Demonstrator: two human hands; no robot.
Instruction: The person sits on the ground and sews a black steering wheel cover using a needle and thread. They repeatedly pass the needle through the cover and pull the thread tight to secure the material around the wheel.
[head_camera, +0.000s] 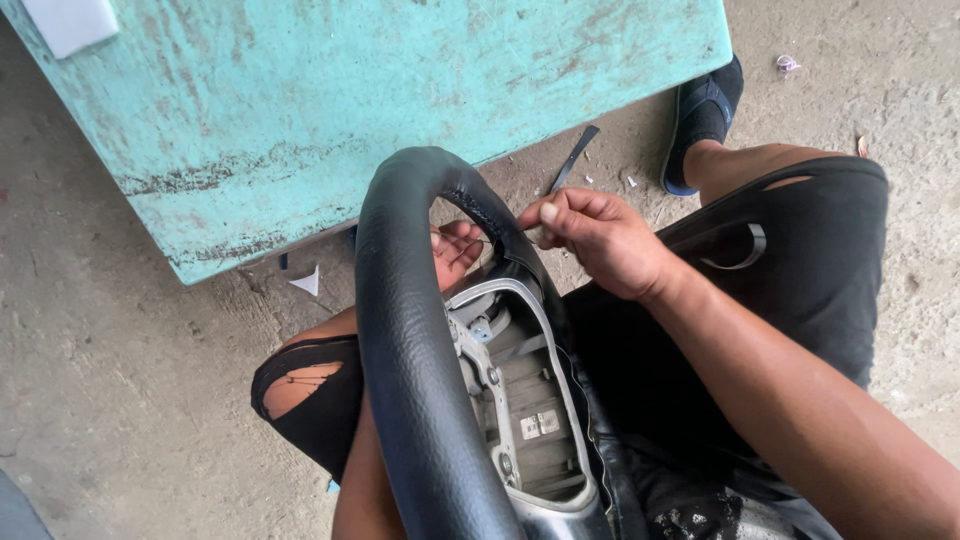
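Note:
A black leather-covered steering wheel (405, 330) stands on edge in my lap, its grey metal hub (515, 395) facing right. My right hand (590, 235) is pinched shut on a thin needle or thread at the stitched seam near the top of the rim. My left hand (455, 250) reaches up behind the rim, mostly hidden; only its fingers and palm show through the wheel's opening, touching the inner side of the rim next to the seam.
A worn turquoise table (330, 110) stands just ahead, a white object (70, 20) on its far left corner. Below is a concrete floor with a dark strip (573, 158) and small scraps. My foot in a black shoe (705, 115) rests at right.

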